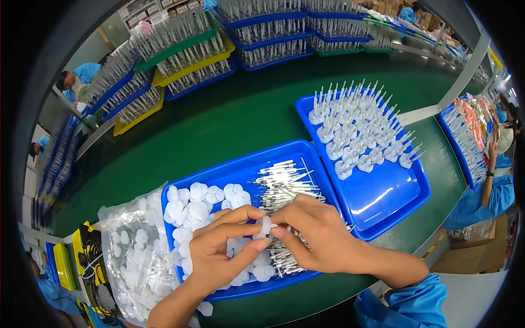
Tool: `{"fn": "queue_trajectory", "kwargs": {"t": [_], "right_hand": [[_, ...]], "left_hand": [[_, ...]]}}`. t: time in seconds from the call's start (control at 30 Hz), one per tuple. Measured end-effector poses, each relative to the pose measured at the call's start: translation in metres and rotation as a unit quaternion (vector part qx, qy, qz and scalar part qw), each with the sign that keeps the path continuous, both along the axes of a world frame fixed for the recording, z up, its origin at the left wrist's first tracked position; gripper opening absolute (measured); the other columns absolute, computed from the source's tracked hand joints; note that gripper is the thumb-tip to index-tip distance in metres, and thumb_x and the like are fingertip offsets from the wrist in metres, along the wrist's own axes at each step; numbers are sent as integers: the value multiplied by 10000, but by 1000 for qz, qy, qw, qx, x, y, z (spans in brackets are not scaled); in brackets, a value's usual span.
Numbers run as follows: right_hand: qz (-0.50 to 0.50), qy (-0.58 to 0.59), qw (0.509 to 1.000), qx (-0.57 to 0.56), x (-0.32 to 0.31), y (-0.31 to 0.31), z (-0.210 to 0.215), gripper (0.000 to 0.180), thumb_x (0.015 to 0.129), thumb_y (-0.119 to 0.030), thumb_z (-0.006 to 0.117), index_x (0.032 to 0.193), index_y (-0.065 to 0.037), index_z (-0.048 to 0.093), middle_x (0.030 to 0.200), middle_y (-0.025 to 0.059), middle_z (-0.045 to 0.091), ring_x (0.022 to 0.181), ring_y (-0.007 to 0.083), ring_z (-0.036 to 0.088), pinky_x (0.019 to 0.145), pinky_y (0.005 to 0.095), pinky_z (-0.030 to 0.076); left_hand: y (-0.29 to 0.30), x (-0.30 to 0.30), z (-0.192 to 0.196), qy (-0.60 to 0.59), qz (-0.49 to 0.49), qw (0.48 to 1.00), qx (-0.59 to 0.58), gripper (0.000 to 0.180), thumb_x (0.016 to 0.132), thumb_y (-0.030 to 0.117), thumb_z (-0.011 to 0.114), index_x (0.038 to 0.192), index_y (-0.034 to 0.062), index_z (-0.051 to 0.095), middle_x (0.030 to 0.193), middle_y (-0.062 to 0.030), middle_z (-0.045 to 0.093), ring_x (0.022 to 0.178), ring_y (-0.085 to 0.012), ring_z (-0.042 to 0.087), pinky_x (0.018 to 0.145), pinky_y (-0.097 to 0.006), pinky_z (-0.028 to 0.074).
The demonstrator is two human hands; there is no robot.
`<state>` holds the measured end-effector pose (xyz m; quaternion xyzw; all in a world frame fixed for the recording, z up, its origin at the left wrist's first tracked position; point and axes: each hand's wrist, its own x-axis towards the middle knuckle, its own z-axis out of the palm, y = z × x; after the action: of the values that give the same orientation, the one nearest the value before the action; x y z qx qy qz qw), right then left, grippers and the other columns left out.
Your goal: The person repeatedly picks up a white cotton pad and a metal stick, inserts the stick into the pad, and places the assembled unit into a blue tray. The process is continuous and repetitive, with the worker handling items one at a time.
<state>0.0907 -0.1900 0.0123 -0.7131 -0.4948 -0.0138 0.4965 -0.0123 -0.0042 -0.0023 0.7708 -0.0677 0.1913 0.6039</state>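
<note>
My left hand (pixel 216 249) pinches a small white plastic disc (pixel 266 224) on edge between thumb and fingers. On its right side my right hand (pixel 322 235) is closed, thumb and finger together, on a thin white rod whose tip meets the disc; the fingers cover most of the rod. Both hands are above a blue tray (pixel 229 170). It holds a heap of white discs (pixel 191 212) on the left and a pile of thin white rods (pixel 284 183) on the right. A second blue tray (pixel 377 202) at the right carries rows of upright rods on disc bases (pixel 363 136).
A clear plastic bag (pixel 134 262) of white discs lies left of the tray on the green table (pixel 219 115). Stacked trays (pixel 268 41) of standing rods line the far side. A metal post (pixel 465 71) and a co-worker's arm (pixel 489 175) are at the right.
</note>
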Motion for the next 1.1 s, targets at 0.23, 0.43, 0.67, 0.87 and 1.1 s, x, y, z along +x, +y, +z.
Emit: {"fn": "queue_trajectory", "kwargs": {"t": [0.23,0.43,0.67,0.87,1.1], "right_hand": [[13,50,999,-4,2,-4,-1,126,855,-66,705,959,-11,660,925,115,602,721,280,617,612,369,494],[19,47,998,21,0,0,-4,138,857,-34,703,988,-6,668,917,107,600,706,257,619,604,344,493],[20,70,997,34,-4,-5,-5,153,843,-18,692,984,-18,636,931,118,569,731,283,611,623,362,491],[29,88,992,89,-9,2,-15,92,881,-34,634,949,-8,578,910,152,521,789,354,589,665,430,467],[51,150,978,136,-13,-2,-13,71,915,-56,607,938,6,582,910,150,526,771,362,579,664,434,458]], "left_hand": [[0,4,8,-114,7,979,170,409,739,-40,805,1115,-38,643,1258,-276,592,1093,-362,666,911,-444,569],[2,2,7,-150,23,967,206,420,736,-9,820,1117,-43,645,1265,-290,582,1076,-386,671,877,-447,596],[-2,4,14,-146,25,962,230,400,684,-23,833,1052,-31,677,1242,-258,622,1034,-353,670,842,-415,537],[-2,-4,3,-187,49,937,292,211,864,20,709,1052,-39,635,1250,-268,600,1080,-383,651,920,-436,544],[-11,-11,9,-176,66,942,278,257,889,-46,662,1139,-76,608,1271,-282,597,1140,-432,619,967,-469,521]]}}
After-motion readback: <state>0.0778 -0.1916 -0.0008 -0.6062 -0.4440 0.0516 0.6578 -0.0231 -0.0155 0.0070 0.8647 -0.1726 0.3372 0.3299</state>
